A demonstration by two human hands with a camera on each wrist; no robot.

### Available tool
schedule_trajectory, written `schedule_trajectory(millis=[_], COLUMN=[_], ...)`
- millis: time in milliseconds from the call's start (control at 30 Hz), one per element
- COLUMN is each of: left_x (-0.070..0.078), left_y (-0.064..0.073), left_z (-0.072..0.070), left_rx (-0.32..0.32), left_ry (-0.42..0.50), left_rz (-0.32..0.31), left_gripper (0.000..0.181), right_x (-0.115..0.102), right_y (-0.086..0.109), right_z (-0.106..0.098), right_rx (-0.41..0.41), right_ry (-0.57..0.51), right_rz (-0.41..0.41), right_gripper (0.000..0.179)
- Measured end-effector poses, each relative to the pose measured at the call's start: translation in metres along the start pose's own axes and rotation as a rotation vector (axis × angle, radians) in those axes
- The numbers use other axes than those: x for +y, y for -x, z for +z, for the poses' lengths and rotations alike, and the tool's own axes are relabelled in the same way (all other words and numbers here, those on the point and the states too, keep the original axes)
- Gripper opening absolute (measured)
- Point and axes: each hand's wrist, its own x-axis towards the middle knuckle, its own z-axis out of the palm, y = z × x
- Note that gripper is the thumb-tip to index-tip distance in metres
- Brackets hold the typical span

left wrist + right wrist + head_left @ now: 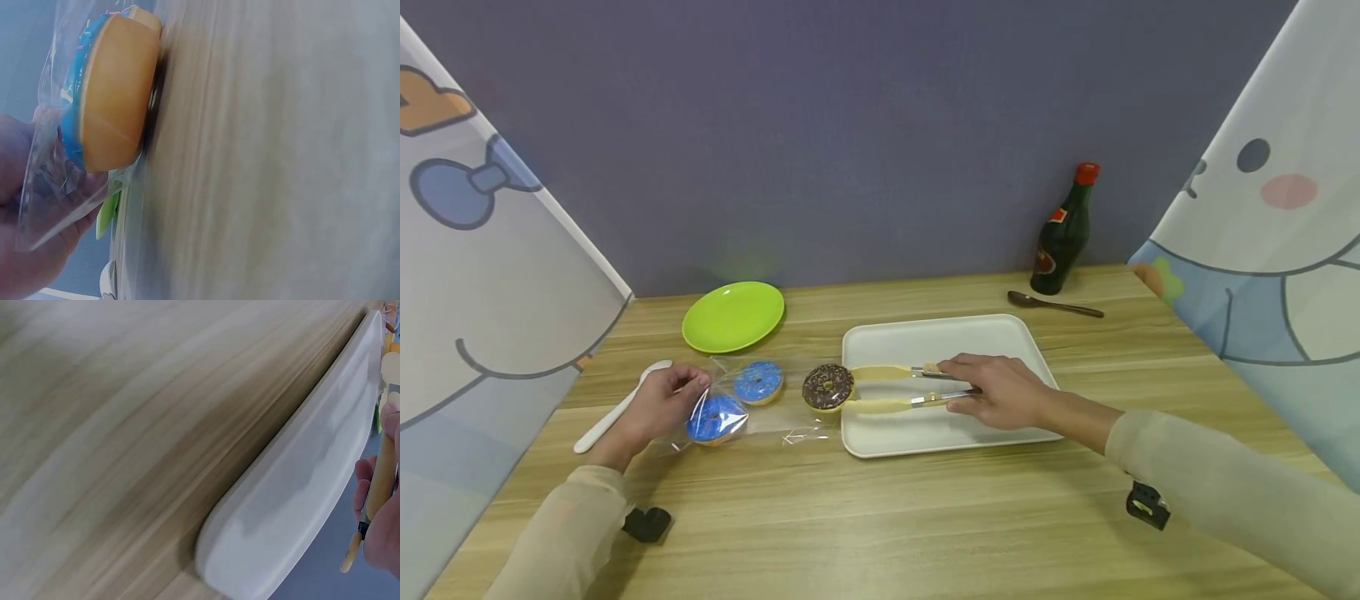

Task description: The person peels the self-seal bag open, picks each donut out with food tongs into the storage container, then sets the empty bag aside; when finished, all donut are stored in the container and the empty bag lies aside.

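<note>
My left hand [662,404] pinches the left end of a clear plastic bag [790,423]. In that bag sit two blue-iced doughnuts [758,382]; the nearer one lies right by my fingers, its tan side [119,94] facing the left wrist camera. My right hand [1003,392] holds yellow-tipped tongs [880,406] across the white tray [955,437]. At the tong tips, by the tray's left edge, is a chocolate doughnut [827,387] with sprinkles. Whether it is inside the bag's right end or above it, I cannot tell.
A green plate [733,317] stands behind the bag. Beside my left wrist lies a white utensil [617,412]. At the back right are a dark bottle [1062,237] with a red cap and a dark spoon [1056,305]. A dark wall [850,150] closes off the back.
</note>
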Motion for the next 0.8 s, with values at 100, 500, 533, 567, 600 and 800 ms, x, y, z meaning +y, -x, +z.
schedule_trajectory(millis=[100, 500, 533, 567, 600, 800], left_x=[0.000, 0.001, 0.001, 0.002, 0.002, 0.005], left_y=[0.001, 0.004, 0.004, 0.005, 0.005, 0.006], left_z=[0.000, 0.000, 0.000, 0.000, 0.000, 0.001], left_rx=[-0.004, 0.007, 0.009, 0.012, 0.014, 0.032], left_ry=[-0.007, -0.009, -0.019, -0.023, -0.020, -0.027], left_rz=[-0.013, 0.006, 0.005, 0.004, 0.004, 0.001], left_gripper=[0.019, 0.020, 0.020, 0.020, 0.020, 0.020], right_x=[0.005, 0.028, 0.030, 0.031, 0.033, 0.039], right_y=[0.006, 0.026, 0.028, 0.029, 0.030, 0.035], right_z=[-0.001, -0.005, -0.005, -0.005, -0.006, -0.004], right_rx=[0.019, 0.095, 0.101, 0.108, 0.113, 0.120], right_ry=[0.010, 0.041, 0.043, 0.049, 0.054, 0.076], right_rz=[0.012, 0.037, 0.037, 0.035, 0.035, 0.052], right_gripper=[0.051, 0.050, 0.050, 0.049, 0.049, 0.049])
